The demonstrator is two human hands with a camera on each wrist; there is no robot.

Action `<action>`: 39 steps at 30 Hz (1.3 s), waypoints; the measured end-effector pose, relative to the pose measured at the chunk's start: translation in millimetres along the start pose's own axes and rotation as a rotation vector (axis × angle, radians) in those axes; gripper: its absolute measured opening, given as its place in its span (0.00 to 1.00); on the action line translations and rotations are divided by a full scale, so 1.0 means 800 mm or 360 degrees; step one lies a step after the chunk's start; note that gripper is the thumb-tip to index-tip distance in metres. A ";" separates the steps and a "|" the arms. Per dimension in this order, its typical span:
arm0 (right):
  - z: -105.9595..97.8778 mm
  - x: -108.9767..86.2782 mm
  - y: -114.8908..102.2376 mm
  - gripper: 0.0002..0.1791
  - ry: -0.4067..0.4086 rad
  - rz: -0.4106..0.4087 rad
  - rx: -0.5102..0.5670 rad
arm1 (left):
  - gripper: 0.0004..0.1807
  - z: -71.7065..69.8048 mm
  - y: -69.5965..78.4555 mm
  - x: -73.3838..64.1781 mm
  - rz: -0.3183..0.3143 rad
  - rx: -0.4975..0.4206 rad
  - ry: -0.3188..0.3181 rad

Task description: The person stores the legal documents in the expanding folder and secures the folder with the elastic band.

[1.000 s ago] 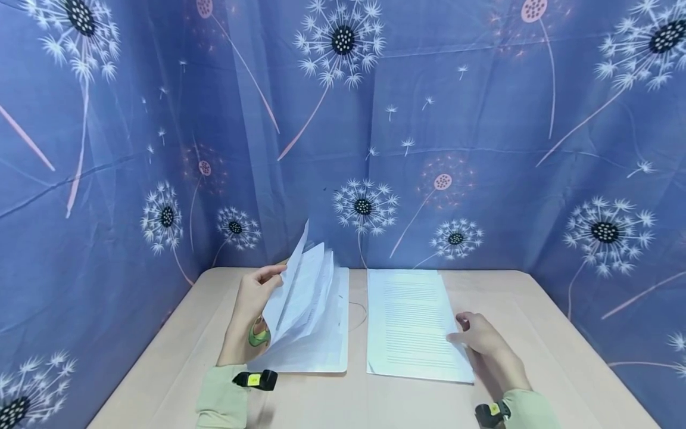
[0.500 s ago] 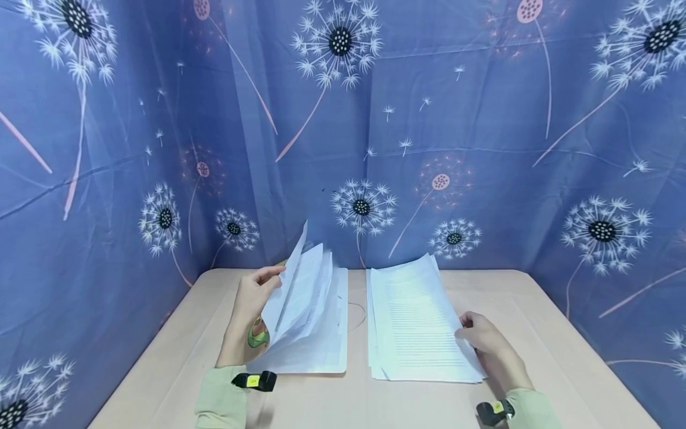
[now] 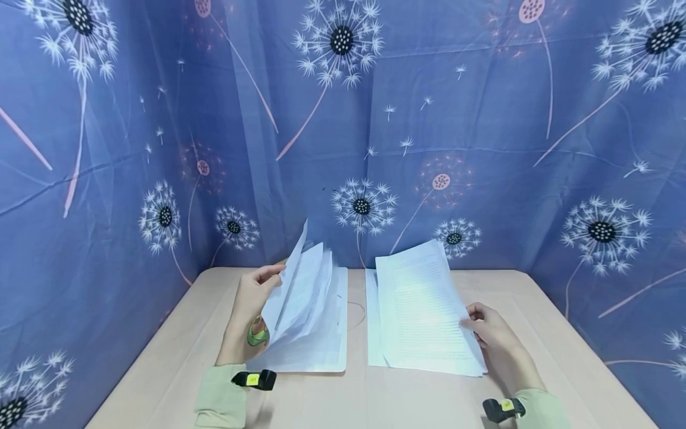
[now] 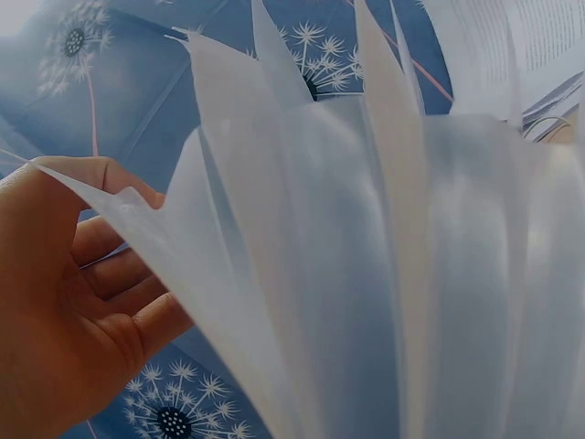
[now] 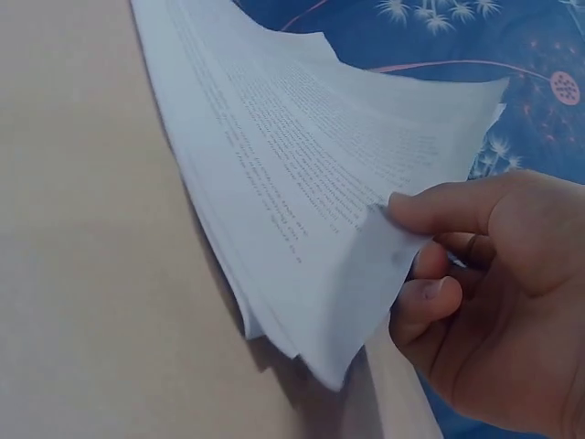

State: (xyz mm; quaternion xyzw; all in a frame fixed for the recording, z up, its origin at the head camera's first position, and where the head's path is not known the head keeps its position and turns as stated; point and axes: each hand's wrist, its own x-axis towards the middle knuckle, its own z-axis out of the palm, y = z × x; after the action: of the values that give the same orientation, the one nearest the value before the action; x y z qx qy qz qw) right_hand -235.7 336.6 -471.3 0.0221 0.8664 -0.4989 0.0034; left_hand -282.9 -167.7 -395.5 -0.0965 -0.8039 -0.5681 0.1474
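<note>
On the left lies an opened folder (image 3: 334, 342) of translucent plastic sleeves, several of them fanned upright. My left hand (image 3: 253, 301) pinches the outermost sleeve (image 4: 196, 247) at its edge, thumb on one face and fingers behind. To the right, my right hand (image 3: 498, 336) grips printed sheets (image 3: 420, 310) by their right edge, with the thumb on top and fingers curled beneath. These sheets are tilted up, their far end raised. Under them, more white paper (image 3: 373, 333) shows along the left side. In the right wrist view the held sheets (image 5: 274, 155) bend, several edges showing below.
Both stacks rest on a pale table (image 3: 354, 405), with a narrow strip between them where a thin curved line (image 3: 360, 310) shows. A blue dandelion-print curtain (image 3: 407, 89) surrounds the back and sides. A green patch (image 3: 258, 335) shows beside the left wrist.
The right-hand sheets have been lifted from lying flat, shifting right and up off the paper beneath. My right hand moved slightly right with them. The left hand and sleeves stayed still.
</note>
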 end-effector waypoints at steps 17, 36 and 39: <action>-0.004 -0.004 -0.005 0.22 0.0149 -0.0209 -0.0083 | 0.16 0.001 -0.001 0.001 -0.0051 -0.0014 0.0015; -0.017 -0.004 -0.010 0.25 0.0047 -0.0292 0.0095 | 0.16 -0.003 0.002 -0.001 -0.0060 -0.0015 0.0031; -0.021 -0.004 -0.011 0.27 0.0049 -0.0295 0.0164 | 0.16 -0.005 0.004 -0.001 -0.0070 -0.0028 0.0037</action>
State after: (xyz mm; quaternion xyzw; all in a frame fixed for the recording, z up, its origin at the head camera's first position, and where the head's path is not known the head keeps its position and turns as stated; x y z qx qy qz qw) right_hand -232.4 346.5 -455.3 -0.0503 0.8379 -0.5404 -0.0574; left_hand -280.9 -170.2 -391.9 -0.0734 -0.7990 -0.5794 0.1432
